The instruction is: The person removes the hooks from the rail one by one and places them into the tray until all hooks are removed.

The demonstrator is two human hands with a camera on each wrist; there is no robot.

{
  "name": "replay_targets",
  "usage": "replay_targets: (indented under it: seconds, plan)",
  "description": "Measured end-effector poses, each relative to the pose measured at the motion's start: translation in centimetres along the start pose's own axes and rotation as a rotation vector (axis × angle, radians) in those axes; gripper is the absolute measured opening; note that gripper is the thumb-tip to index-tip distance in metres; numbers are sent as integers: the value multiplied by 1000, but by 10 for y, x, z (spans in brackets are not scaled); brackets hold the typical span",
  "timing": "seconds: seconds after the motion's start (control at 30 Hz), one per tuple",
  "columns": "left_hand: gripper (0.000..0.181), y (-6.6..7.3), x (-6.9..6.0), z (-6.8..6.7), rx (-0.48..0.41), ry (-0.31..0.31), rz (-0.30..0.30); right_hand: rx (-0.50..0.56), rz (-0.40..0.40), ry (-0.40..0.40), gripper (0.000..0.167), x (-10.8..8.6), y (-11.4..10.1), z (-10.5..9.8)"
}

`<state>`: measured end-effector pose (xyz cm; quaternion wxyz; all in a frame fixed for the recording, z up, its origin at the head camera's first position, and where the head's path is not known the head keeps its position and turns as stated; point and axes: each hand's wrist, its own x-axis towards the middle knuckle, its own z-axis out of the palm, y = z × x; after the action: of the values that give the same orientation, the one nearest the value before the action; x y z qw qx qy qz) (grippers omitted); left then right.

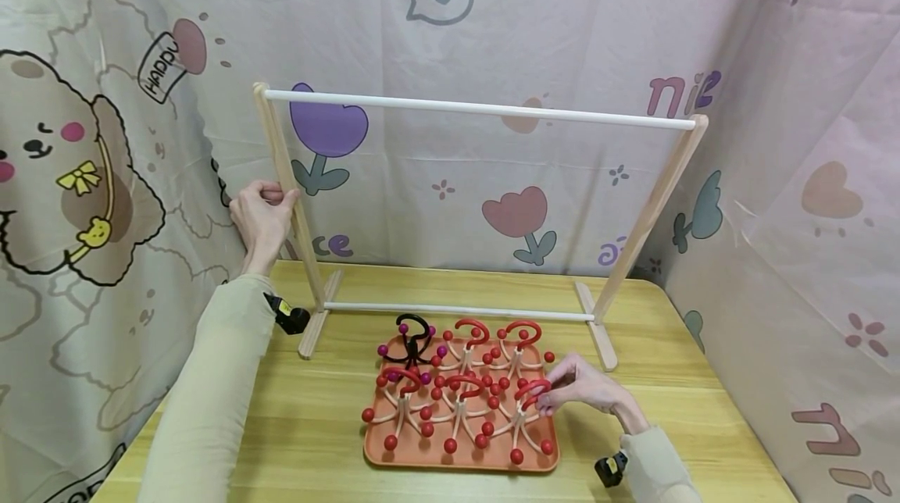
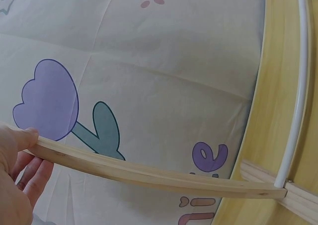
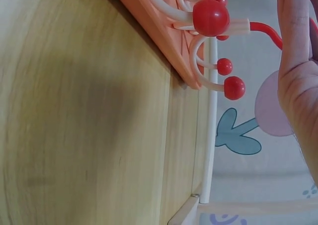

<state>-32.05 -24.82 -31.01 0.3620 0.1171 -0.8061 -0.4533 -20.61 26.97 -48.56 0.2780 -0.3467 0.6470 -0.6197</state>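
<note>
A drying-rack-like stand has pale wooden sides and white rods (image 1: 478, 107). My left hand (image 1: 262, 214) grips its left upright (image 1: 306, 257), thumb on one face and fingers on the other; the left wrist view shows the same hold on the post (image 2: 124, 171). On an orange tray (image 1: 422, 458) stand several claw hangers with red hooks, cream arms and red balls. At the front right one (image 1: 519, 419), my right hand (image 1: 580, 384) pinches the red hook. The right wrist view shows that hanger's ball (image 3: 211, 17); my hand (image 3: 300, 71) partly hides its hook.
One black claw hanger (image 1: 412, 348) with purple balls stands at the tray's back left. The stand's feet (image 1: 596, 327) rest on the wooden table (image 1: 302, 425) behind the tray. Printed curtains (image 1: 436, 42) surround the back and sides.
</note>
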Motion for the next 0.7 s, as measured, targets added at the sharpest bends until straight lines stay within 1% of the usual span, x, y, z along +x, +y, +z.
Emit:
replay_targets:
  seconds: [0.07,0.23,0.3,0.47,0.53,0.57,0.63,0.7]
  plan:
    - [31,0,0,0,-3,-3,-2,-11,11,6,21,0,1,-1]
    - [31,-1,0,0,-14,-11,-10,-56,82,42,20,-1,0,-1]
    - [31,-1,0,0,-19,-14,-16,-74,86,48,18,-1,0,-1]
    - [32,-2,0,0,-24,-17,-26,-101,54,43,17,-2,1,-2]
    - [32,-2,0,-1,-22,-19,-27,-104,69,52,17,-2,1,-2]
    - [32,-2,0,-1,-21,-19,-25,-105,80,58,16,-2,0,-2]
    - [32,-3,0,-1,-21,-19,-22,-108,66,60,16,-2,0,-2]
    - [33,-4,-2,-1,-17,-16,-6,-98,52,70,18,-3,1,-2]
